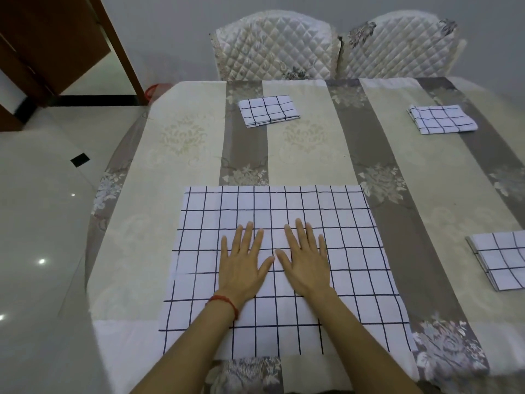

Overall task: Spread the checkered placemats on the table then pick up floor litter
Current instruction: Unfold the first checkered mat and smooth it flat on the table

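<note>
placemat spread | hands flat, fingers straight | folded placemat cut off right

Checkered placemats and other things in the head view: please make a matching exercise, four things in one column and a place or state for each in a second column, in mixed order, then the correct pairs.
Things:
1. Spread placemat
2. Folded placemat at the far middle
3. Folded placemat at the right edge
4. Red string bracelet

Places or states:
A. On the left wrist
B. In front of the left quilted chair
C. Partly cut off by the picture's border
D. Lying flat under both open hands, left hand and right hand

Pairs: 1-D, 2-B, 3-C, 4-A
</note>
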The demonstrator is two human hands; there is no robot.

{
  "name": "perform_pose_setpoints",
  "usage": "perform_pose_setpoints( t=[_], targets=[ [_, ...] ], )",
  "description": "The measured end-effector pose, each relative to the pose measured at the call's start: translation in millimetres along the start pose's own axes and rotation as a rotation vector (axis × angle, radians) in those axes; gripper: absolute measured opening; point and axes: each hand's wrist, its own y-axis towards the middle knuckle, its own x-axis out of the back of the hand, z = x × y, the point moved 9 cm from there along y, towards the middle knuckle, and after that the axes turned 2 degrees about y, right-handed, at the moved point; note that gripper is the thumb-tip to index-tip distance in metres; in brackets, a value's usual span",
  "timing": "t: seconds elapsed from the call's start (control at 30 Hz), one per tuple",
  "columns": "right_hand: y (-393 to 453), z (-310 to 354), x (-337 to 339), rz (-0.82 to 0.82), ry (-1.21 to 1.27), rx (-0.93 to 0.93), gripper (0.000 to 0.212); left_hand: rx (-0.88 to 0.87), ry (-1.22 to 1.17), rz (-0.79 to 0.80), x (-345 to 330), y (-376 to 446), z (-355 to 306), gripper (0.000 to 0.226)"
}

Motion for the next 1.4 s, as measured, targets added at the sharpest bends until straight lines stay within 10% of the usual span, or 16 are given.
perform_pose_setpoints(
  t=[0.1, 0.27, 0.53, 0.73, 1.0, 1.13, 1.3, 1.4],
  targets=[
    [-1.0, -5.7, 6.7, -0.073, 0.004, -0.066, 0.067, 0.000, -0.008, -0.012, -0.7, -1.4, 0.1, 0.068],
    [6.3, 32.8, -7.8, 0.026, -0.098, 0.340, 0.056, 0.002, -0.035, -0.051, -2.6, -1.2, 0.6, 0.071],
    [52.4, -114.5, 53.0, -0.088, 0.019, -0.405, 0.058, -0.028, -0.029, -0.078, 0.9, -1.3, -1.9, 0.069],
    [3.8, -1.3, 8.9, -0.050, -0.021, 0.078, 0.064, -0.009, -0.020, -0.063, -2.2, -1.1, -1.1, 0.070],
    [-43.2, -124.1, 32.3, -0.162, 0.017, -0.387, 0.072, 0.006, -0.070, -0.097, 1.5, 0.1, 1.3, 0.072],
    [-45.3, -125.6, 35.2, -0.177, 0.003, -0.397, 0.071, 0.304, -0.229, -0.063, 2.8, 7.9, 5.8, 0.086],
    [-45.5, -128.8, 33.1, -0.188, -0.020, -0.395, 0.070, -0.419, -0.066, 0.043, 3.0, 19.8, -119.4, 0.056],
    [-45.4, -129.0, 32.3, -0.199, -0.024, -0.388, 0.070, -0.333, -0.036, 0.091, 3.8, 52.7, -81.3, 0.061]
  ],
)
